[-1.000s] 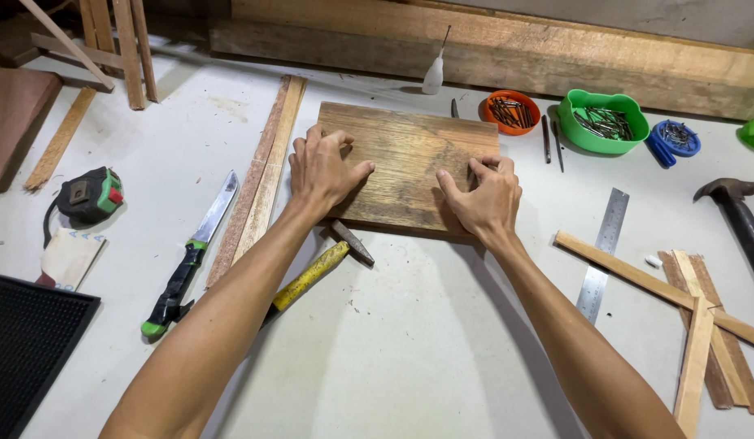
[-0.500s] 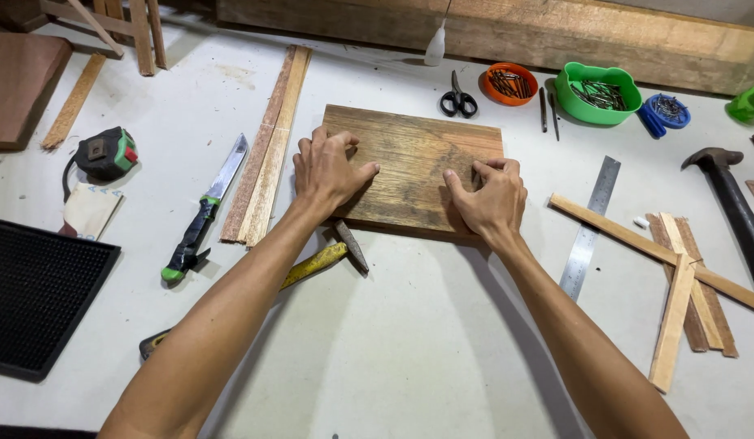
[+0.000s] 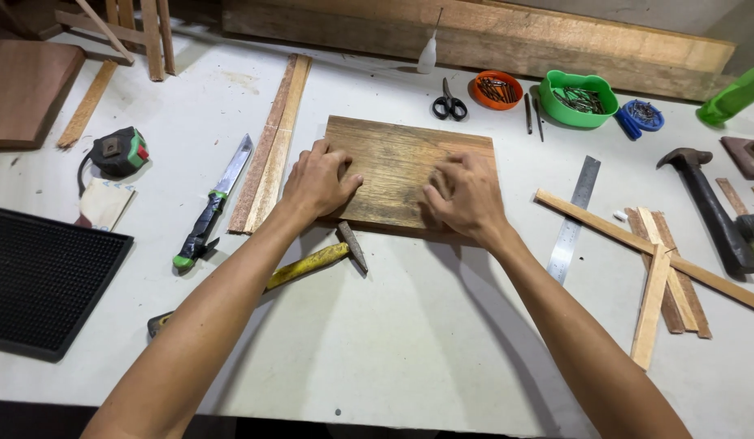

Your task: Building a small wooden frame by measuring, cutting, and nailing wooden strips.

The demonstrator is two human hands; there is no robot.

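Note:
A rectangular brown wooden board (image 3: 397,158) lies flat on the white worktable (image 3: 377,341). My left hand (image 3: 316,180) rests on the board's near left corner, fingers spread over its edge. On the near right part of the board my right hand (image 3: 465,195) presses down with its fingers curled. A small hammer with a yellow handle (image 3: 316,262) lies just under my left wrist, its head close to the board's front edge.
Left: two long wood strips (image 3: 271,142), a knife (image 3: 216,202), a tape measure (image 3: 117,152), a black mat (image 3: 39,276). Back: scissors (image 3: 450,104), an orange bowl (image 3: 496,89), a green bowl of nails (image 3: 578,97). Right: a steel ruler (image 3: 574,215), crossed wood slats (image 3: 662,260), a dark hammer (image 3: 710,207).
The view has shifted, so the board and both hands now sit lower and more central. My right hand's fingers have curled in on the board. The board itself stays put.

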